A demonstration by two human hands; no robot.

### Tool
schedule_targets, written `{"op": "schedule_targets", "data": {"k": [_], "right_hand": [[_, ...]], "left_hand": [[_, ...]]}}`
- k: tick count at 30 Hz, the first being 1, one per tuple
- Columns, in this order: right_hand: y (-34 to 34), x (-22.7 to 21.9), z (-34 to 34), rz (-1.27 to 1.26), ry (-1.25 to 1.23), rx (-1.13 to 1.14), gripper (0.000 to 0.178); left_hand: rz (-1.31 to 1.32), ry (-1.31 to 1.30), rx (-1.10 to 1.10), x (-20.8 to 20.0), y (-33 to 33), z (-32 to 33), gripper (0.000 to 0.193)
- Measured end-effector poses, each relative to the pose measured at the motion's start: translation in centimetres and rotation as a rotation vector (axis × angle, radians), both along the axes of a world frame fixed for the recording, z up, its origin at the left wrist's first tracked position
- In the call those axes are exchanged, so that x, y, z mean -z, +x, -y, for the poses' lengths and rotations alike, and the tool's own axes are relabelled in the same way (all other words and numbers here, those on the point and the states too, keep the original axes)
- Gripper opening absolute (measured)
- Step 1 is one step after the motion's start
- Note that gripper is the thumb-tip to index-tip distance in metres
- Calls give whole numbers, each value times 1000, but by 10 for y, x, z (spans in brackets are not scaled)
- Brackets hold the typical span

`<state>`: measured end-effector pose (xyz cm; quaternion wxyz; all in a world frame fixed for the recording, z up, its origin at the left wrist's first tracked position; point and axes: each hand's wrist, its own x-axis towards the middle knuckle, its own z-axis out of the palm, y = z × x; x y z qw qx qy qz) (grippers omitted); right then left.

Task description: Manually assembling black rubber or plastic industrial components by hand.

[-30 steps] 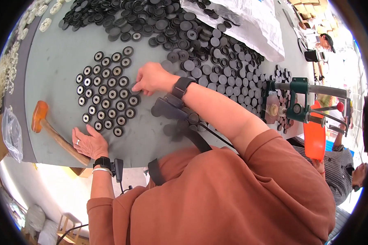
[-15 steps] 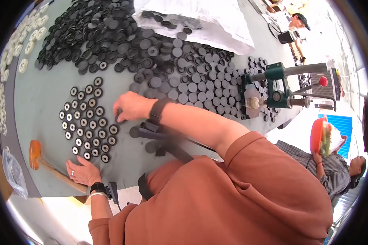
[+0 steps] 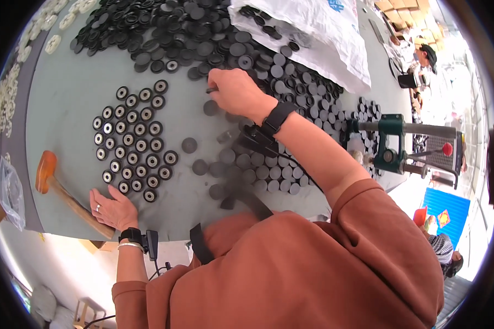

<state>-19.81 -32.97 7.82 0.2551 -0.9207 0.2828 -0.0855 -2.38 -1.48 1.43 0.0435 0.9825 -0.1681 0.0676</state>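
Beside the mallet point(image 3: 45, 171), left hand point(image 3: 117, 213) lies spread; outstretched right hand point(image 3: 235, 92) pinches 1 disc point(image 3: 211, 90)

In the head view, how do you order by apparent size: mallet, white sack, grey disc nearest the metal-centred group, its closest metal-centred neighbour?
White sack
Mallet
Grey disc, metal-centred disc: look alike, unranked

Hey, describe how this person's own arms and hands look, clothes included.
The short sleeves are rust-brown. Each arm has a black wrist strap with a dark, boxy device. The left hand, ungloved like the right hand, wears a ring, with a pale bracelet beside its strap.
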Motion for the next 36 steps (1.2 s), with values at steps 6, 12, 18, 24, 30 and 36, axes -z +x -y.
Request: {"op": "schedule_targets", "data": {"k": [6,12,18,24,30,36], "right_hand": [[67,30,-3,304,-160,-53,16],[79,54,-14,166,-226,-169,15],[74,59,-22,115,-566,-327,19],[82,28,-22,-155,-616,-527,14],[48,24,-28,-206,-565,-475,9],[52,12,2,-144,-322,-175,11]], "left_hand": [[-12,8,-1,-2,0,4,51],[28,-7,34,2,3,0,51],[26,-3,39,-1,1,2,50],[2,6,16,-5,0,2,50],[-5,-17,15,-3,1,3,49],[14,0,22,-2,-2,1,49]]}}
